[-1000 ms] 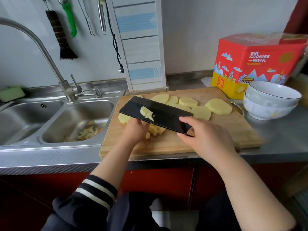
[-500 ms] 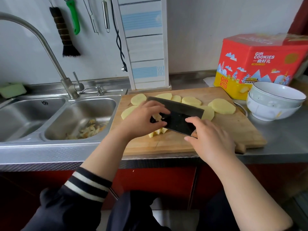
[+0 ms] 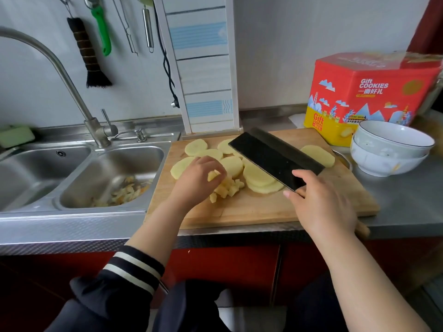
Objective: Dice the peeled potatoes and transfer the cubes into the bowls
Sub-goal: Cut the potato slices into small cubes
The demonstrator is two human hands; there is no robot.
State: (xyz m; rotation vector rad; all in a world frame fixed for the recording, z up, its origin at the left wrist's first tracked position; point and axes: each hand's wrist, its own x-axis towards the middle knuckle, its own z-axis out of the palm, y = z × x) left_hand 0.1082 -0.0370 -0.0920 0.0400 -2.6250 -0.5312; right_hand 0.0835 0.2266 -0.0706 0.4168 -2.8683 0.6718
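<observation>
Right hand (image 3: 321, 204) grips cleaver (image 3: 275, 159), left hand (image 3: 196, 180) pinches cubes (image 3: 227, 188); tin (image 3: 369, 97) reads "Gift COOKIES".

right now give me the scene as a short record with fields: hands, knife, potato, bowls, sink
left hand: on the board, fingers curled on the potato cubes
right hand: grips the cleaver, blade lifted flat above the slices
potato slices: uncut rounds spread over the cutting board
bowls: two stacked, right of the board, no cubes visible in them
sink: left of the board, scraps in the near basin
</observation>
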